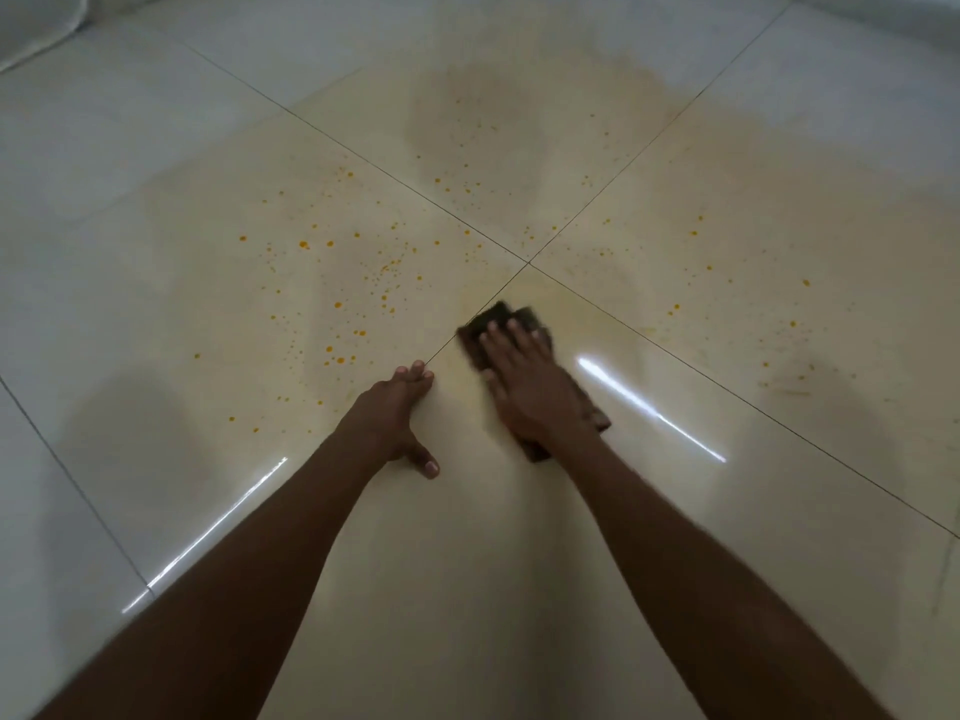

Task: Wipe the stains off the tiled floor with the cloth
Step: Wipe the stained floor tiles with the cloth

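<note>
A dark brown cloth [496, 319] lies flat on the glossy cream tiled floor [467, 537], just below where four tiles meet. My right hand [524, 379] presses down on it with fingers spread; the cloth shows beyond the fingertips and beside the wrist, and it is blurred. My left hand [397, 413] rests flat on the tile to the cloth's left, holding nothing, thumb out. Orange stain spots [358, 288] speckle the tile left of the cloth. More spots [457, 184] lie on the far tile, and a few [737, 304] on the right tile.
Dark grout lines [529, 262] cross just beyond the cloth. A dull brownish smear [509, 111] covers the far tile. A pale object's edge [41, 28] sits at the top left corner. Bright light streaks [654, 407] reflect on the near tiles.
</note>
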